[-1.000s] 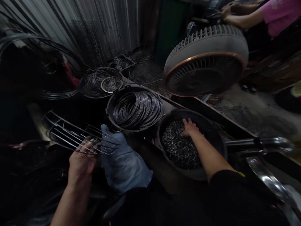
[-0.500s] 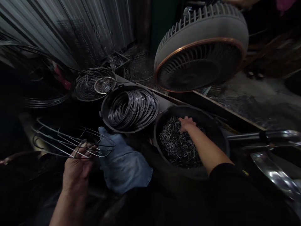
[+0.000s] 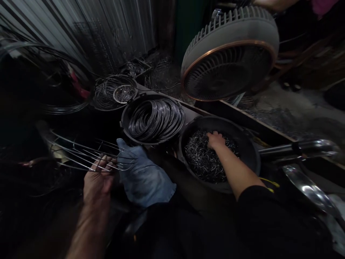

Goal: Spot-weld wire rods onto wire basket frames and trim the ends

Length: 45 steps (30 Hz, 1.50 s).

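Note:
My left hand [image 3: 101,172] is closed around a curved frame of thin metal wires [image 3: 78,153], held up at the left. Right behind the frame's right end is a light blue cloth [image 3: 147,176]. My right hand [image 3: 215,140] rests on a heap of short bent wire pieces [image 3: 202,162] inside a round black tub [image 3: 248,158]. Its fingers are curled down against the heap, and what lies under the fingertips is hidden.
Coils of grey wire [image 3: 159,120] fill a second tub. Beyond it, a small bowl [image 3: 125,94] sits on more looped wire [image 3: 105,90]. A large fan [image 3: 229,57] looms over the tubs. A shiny metal tube [image 3: 304,149] lies at right. Another person's arm [image 3: 277,4] shows at the top.
The fingers of my right hand were more spread and now look drawn together on the heap. My left hand and the wire frame appear slightly higher and further right as the view shifts.

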Available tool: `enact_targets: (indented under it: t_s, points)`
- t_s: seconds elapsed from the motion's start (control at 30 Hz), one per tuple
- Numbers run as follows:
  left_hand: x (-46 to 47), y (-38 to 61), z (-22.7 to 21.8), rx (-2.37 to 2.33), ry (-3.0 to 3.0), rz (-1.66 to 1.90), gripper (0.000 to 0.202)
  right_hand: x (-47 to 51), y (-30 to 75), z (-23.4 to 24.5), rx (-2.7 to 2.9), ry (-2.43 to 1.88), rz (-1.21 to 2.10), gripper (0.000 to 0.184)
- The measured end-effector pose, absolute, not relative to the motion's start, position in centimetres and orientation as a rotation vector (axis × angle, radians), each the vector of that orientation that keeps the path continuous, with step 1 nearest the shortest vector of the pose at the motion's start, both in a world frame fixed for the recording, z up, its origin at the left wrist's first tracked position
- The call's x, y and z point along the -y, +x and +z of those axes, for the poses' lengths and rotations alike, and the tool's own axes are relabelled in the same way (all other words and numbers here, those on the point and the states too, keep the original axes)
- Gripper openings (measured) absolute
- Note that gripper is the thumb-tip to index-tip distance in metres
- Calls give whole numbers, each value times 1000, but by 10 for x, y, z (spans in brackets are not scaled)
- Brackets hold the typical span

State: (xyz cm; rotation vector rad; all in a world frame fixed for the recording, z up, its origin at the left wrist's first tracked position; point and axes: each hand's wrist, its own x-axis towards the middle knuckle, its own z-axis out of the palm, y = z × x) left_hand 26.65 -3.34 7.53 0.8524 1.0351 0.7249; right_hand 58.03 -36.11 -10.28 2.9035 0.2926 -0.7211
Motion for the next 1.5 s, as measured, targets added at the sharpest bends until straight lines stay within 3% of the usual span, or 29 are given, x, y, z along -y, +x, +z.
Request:
enact_targets:
  t_s: [0.27, 0.57, 1.0, 1.27, 1.5]
  points:
    - [35, 255, 74, -1065, 737, 748, 14, 351, 596, -117, -211, 2878, -825, 82]
    - [42, 251, 75, -1067, 761, 752, 9, 370, 550, -107, -332, 2981, -498, 41]
    - [44, 255, 74, -961, 819, 792, 18, 410, 485, -74, -414, 3162, -217, 41]
    - [53, 280, 72, -941, 880, 765, 25, 416, 406, -69, -621, 3009, -452, 39]
    - [65, 310, 80, -748, 1389, 488, 39, 404, 418, -30, -684, 2864, -927, 75]
